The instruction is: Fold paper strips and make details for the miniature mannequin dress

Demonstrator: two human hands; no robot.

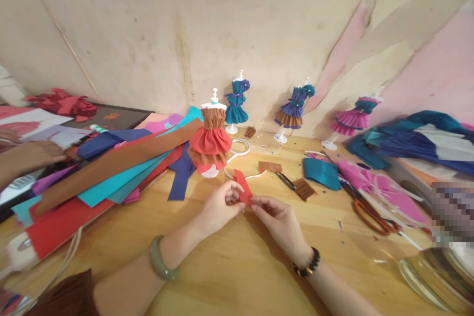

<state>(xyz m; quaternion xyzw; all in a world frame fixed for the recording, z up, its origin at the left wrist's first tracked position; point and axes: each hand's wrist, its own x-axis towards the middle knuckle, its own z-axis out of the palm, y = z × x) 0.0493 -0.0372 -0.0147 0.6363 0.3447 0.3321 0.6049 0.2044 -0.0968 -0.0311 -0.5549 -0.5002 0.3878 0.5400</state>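
A short red paper strip is pinched between both hands over the wooden table. My left hand grips its left side, fingers curled. At its lower right end, my right hand pinches the edge between thumb and fingers. Just behind stands a small white dress form wearing a brown and red ruffled dress. A white cord loops beside it. To the right lie a brown paper piece, a dark slim tool and a pleated brown piece.
More dressed mini forms stand along the wall, including a teal one. Long paper strips pile up at left. Orange-handled scissors, a folded teal piece and a glass jar are at right. Another person's hand shows far left.
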